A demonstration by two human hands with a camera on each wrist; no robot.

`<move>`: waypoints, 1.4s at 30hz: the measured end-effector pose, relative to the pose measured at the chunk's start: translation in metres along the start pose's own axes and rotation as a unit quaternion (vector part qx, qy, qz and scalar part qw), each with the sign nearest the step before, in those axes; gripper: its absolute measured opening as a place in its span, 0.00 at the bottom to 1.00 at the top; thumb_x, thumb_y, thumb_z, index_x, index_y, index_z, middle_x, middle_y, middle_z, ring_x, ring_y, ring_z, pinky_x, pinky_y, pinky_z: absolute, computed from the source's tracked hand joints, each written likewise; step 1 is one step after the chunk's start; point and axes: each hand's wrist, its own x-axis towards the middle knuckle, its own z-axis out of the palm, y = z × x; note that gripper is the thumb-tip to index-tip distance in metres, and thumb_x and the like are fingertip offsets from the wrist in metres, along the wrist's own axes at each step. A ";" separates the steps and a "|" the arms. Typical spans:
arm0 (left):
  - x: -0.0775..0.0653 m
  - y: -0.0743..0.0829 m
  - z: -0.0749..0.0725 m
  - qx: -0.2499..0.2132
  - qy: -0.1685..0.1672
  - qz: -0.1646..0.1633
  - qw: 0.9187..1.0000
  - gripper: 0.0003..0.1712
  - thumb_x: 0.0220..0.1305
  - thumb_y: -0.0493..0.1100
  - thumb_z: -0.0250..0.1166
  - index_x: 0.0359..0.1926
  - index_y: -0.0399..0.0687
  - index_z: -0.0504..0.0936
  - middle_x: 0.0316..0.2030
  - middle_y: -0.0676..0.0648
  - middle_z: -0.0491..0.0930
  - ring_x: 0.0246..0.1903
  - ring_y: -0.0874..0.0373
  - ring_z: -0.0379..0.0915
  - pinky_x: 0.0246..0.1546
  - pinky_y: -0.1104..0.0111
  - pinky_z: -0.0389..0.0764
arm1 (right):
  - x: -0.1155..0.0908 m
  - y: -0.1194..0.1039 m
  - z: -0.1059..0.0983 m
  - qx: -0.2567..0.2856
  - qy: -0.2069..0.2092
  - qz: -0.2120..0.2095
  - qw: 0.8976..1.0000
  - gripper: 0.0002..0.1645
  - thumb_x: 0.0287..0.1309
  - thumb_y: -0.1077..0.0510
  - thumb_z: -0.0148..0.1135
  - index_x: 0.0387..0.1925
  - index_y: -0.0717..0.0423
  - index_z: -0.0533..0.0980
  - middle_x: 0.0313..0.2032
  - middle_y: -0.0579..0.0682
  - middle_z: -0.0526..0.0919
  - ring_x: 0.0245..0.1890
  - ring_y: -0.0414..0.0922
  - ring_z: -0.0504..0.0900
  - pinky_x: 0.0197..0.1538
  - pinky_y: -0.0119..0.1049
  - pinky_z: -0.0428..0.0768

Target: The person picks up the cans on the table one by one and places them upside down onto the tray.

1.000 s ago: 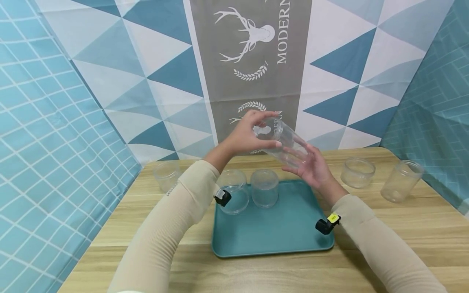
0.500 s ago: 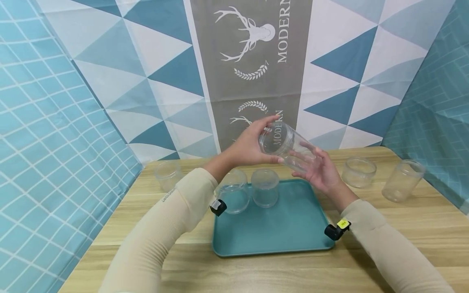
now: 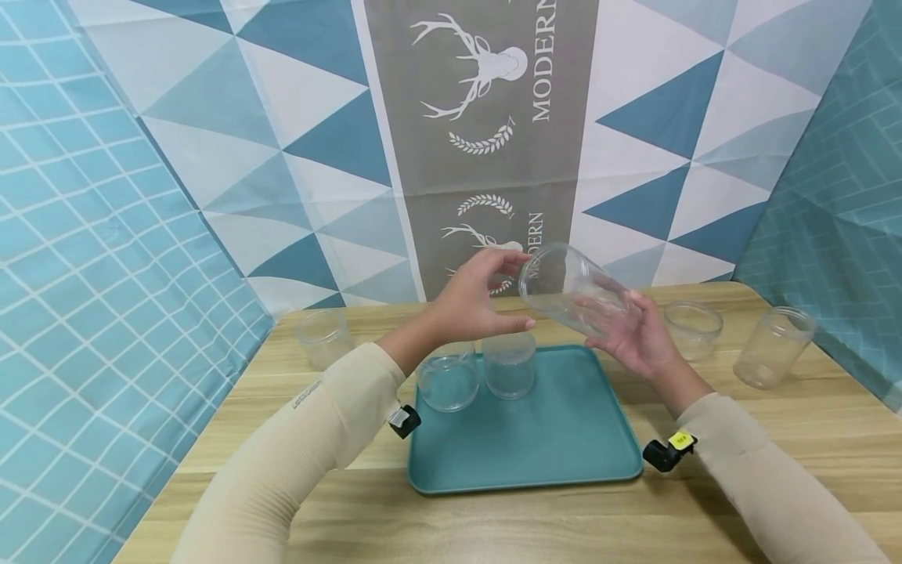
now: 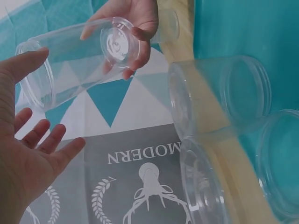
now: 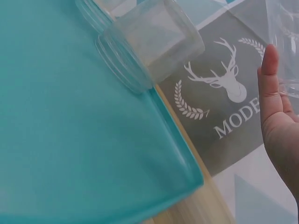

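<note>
A clear plastic jar (image 3: pixel 579 291) is held tilted in the air above the back of the teal tray (image 3: pixel 535 446), its ringed mouth toward the left. My right hand (image 3: pixel 640 337) grips it around the base end. Beside the mouth, my left hand (image 3: pixel 468 305) has its fingers and thumb spread apart, no longer wrapped around the jar. In the left wrist view the left thumb (image 4: pixel 28 63) overlaps the jar's ringed end; whether it touches cannot be told. Two shorter clear jars, one at the left (image 3: pixel 448 385) and another (image 3: pixel 510 370) beside it, stand on the tray.
On the wooden table (image 3: pixel 451 525), a clear jar (image 3: pixel 326 341) stands at the back left. To the right are a low clear jar (image 3: pixel 694 329) and a taller one (image 3: pixel 773 348). A patterned cloth (image 3: pixel 493 172) hangs behind the table's back edge.
The jar has moved right and slightly down with my right hand. My left hand has come off its mouth end and lowered, with fingers spread.
</note>
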 end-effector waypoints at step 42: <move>-0.095 -0.011 0.001 0.006 0.023 -0.086 0.996 0.17 0.51 0.35 0.74 0.43 0.38 0.81 0.42 0.44 0.75 0.41 0.48 0.75 0.38 0.62 0.85 | -0.032 -0.051 -0.027 -0.180 -0.028 0.014 0.983 0.28 0.69 0.46 0.39 0.68 0.41 0.64 0.62 0.50 0.73 0.56 0.48 0.77 0.48 0.43 0.81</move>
